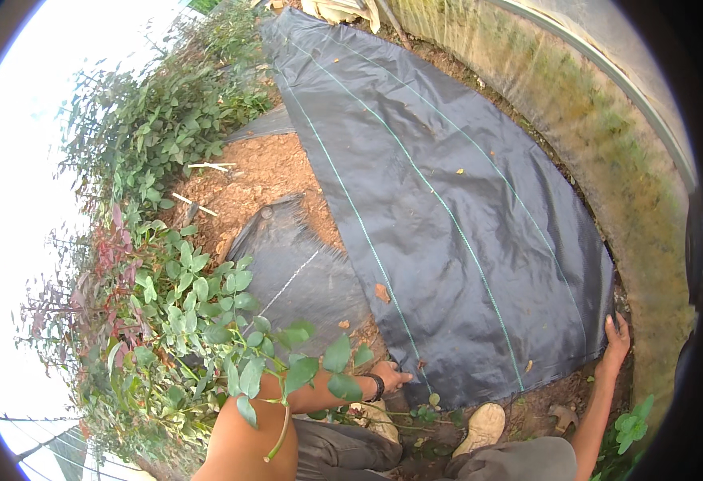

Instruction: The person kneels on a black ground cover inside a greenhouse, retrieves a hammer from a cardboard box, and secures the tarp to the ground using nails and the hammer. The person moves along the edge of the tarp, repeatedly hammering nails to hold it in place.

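Note:
A long sheet of black woven ground-cover fabric with green stripes lies over the soil in front of me, a few dry leaves on it. At its near left corner, my left hand, with a dark bracelet at the wrist, grips the fabric's edge. My right hand is at the near right corner, its fingers against the fabric's edge; whether they pinch it cannot be made out. An older, frayed piece of ground cover with a white stripe lies to the left, partly beside the black sheet.
Leafy rose bushes line the left side, and a cut leafy stem reaches over my left arm. Bare reddish soil with pale sticks lies between. A dirty plastic greenhouse wall curves along the right. My shoes stand at the near edge.

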{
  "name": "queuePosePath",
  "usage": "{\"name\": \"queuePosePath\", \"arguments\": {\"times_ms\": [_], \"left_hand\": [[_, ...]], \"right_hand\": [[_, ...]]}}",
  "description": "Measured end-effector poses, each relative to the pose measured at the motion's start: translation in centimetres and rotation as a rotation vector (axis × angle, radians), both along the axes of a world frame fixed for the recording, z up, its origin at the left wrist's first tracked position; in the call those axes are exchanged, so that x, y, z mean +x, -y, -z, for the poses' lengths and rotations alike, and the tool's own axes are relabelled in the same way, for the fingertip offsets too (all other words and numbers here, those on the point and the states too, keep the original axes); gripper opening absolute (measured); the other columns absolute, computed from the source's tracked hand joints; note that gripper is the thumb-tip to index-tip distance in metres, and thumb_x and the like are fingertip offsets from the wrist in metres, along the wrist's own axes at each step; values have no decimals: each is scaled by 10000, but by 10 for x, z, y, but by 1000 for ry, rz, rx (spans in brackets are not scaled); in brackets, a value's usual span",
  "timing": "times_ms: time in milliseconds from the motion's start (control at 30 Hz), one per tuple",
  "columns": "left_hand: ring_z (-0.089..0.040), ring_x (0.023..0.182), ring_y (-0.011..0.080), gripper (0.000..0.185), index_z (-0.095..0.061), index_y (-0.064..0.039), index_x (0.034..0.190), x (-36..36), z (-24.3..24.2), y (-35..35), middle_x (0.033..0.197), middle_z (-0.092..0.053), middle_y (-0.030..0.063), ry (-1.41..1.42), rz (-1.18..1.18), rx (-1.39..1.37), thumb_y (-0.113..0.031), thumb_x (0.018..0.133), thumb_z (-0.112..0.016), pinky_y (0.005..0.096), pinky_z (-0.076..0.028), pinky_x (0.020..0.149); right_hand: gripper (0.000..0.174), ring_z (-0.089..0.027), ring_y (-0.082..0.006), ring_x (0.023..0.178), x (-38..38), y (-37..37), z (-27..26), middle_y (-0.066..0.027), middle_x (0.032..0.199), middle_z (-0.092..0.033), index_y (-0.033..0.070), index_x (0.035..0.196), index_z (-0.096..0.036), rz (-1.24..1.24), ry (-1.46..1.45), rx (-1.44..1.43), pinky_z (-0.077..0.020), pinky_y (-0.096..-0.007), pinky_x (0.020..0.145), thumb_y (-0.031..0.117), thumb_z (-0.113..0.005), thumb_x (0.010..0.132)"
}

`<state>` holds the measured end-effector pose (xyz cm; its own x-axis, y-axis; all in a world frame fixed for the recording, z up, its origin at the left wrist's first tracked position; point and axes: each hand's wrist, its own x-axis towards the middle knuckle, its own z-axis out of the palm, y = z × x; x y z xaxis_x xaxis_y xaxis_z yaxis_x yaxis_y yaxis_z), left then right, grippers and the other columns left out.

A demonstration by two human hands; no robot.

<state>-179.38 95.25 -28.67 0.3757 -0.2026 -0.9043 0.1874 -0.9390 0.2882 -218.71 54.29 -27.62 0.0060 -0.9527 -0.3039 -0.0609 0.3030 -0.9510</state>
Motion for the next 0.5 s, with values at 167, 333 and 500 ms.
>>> {"name": "queuePosePath", "arguments": {"times_ms": [167, 333, 500], "left_hand": [[-520, 505, 120, 323, -656, -28, 907, -4, -4, -1, 696, -643, 41, 64, -62, -44, -300, 894, -829, 326, -364, 452], [-530, 500, 149, 359, -646, -2, 873, 8, 1, -8, 688, -670, 95, -144, 24, 60, -307, 892, -834, 338, -381, 459], [-561, 529, 178, 402, -653, 1, 851, 1, -18, 13, 685, -695, 102, -199, 253, 146, -354, 901, -835, 349, -424, 498]], "right_hand": [[540, -620, -222, 1122, -7, 11, 6, -103, 1266, -681, -52, 1364, -615, 39, 61, 94, -460, -346, 1010, 334, -723, 1002], [540, -593, -235, 1205, -13, 16, 38, -95, 1373, -647, -37, 1394, -611, 281, 232, 127, -436, -356, 1069, 348, -692, 1024], [618, -523, -242, 1316, -76, 31, 82, -105, 1515, -547, -42, 1471, -538, 443, 198, 35, -389, -362, 1144, 329, -712, 1008]]}}
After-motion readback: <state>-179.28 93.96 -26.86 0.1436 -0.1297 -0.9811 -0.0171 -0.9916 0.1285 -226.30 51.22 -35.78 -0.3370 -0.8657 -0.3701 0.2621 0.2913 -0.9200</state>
